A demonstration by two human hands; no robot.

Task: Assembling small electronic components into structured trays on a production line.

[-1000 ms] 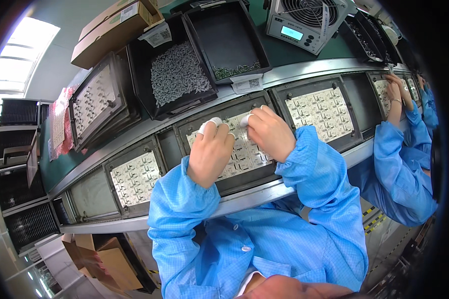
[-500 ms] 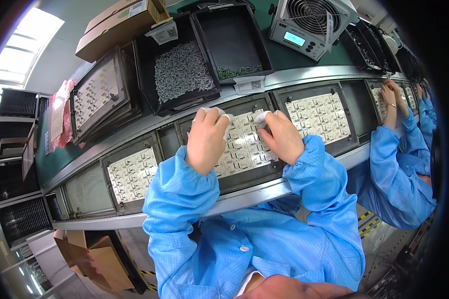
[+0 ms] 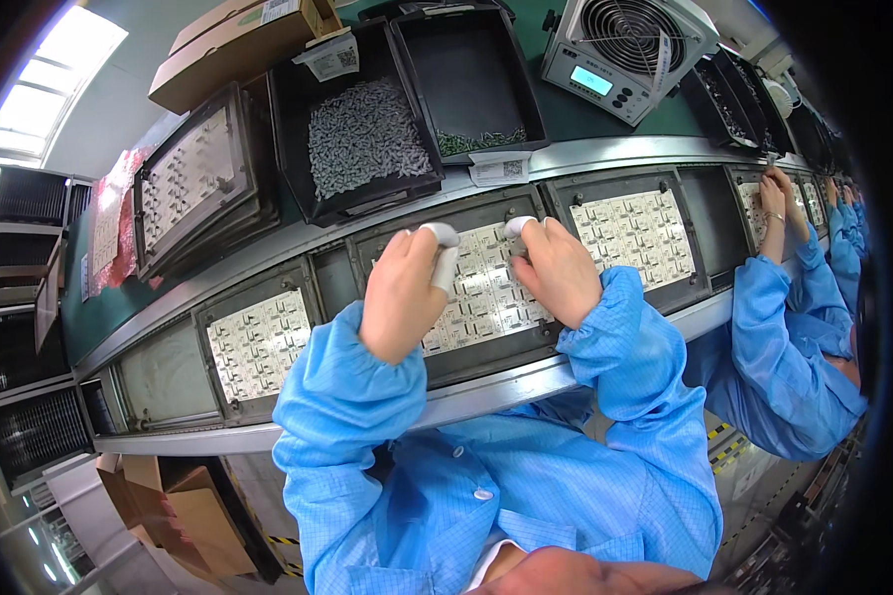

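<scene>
My left hand [image 3: 403, 296] hovers over the left part of a pale circuit board panel [image 3: 486, 288], which sits in a dark frame on the rail line. White covers wrap its thumb and forefinger, which are bent close together; anything between them is too small to see. My right hand [image 3: 558, 270] is at the panel's upper right part, fingers curled and one white-covered fingertip down by the board. Its thumb lies a little below that fingertip, and what the fingers hold is hidden. Rows of small dark and silvery parts stand on the panel.
Similar panels sit on the left [image 3: 258, 345] and right [image 3: 633, 238]. Beyond the rail are a bin of grey parts [image 3: 367, 139], a bin with a few green parts [image 3: 466, 79], and a fan unit [image 3: 610, 69]. A co-worker's hands [image 3: 779, 203] work at the right.
My left hand has drawn slightly left and nearer to me, showing more of its covered thumb and forefinger. My right hand has barely shifted.
</scene>
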